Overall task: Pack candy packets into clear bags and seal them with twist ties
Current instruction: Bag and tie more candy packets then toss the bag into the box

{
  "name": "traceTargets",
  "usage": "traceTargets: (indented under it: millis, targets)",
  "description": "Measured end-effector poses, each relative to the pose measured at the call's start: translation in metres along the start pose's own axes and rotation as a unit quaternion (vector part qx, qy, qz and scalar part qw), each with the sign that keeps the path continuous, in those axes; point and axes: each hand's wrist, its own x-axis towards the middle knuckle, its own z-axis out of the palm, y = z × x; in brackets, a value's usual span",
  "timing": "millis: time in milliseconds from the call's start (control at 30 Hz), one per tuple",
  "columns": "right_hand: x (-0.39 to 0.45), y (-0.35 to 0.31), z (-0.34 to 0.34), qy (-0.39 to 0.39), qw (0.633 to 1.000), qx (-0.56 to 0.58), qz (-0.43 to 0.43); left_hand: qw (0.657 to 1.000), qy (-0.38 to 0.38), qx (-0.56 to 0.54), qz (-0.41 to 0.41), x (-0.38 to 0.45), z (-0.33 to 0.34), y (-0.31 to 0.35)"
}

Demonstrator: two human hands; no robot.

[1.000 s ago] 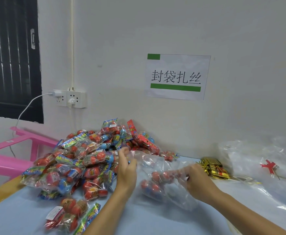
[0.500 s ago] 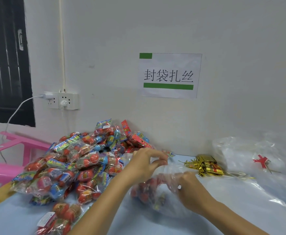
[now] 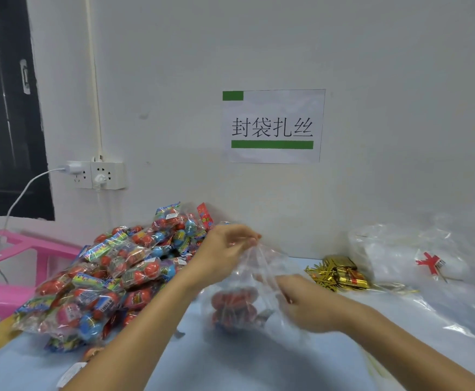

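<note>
Left hand [image 3: 225,249] pinches the gathered top of the clear bag [image 3: 247,300] at table centre; right hand [image 3: 307,303] grips its side at 3 o'clock. Candy packets [image 3: 112,277] lie at 9 o'clock, gold twist ties [image 3: 338,273] at 2. Wall sign [image 3: 273,127] reads "封袋扎丝"

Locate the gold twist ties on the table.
The gold twist ties lie on the table's right side by the wall, beyond the right hand, left of the clear bag stack.
</note>
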Motion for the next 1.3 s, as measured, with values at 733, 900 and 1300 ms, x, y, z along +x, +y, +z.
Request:
traceTargets:
  millis: [733, 900, 1300]
  targets:
    - [0.022, 0.024, 0.024, 0.331, 0.845, 0.364, 0.209, 0.985, 0.167, 0.034, -0.037, 0.011, -0.009, -0.016]
    - [0.033, 0.035, -0.015, 0.370, 0.853, 0.298, 0.217, 0.977, 0.207, 0.012, -0.047, 0.004, -0.015, -0.027]
    - [0.017, 0.075, -0.019, 0.327, 0.861, 0.286, 0.266, 0.989, 0.135, -0.030, -0.050, -0.002, 0.008, -0.030]
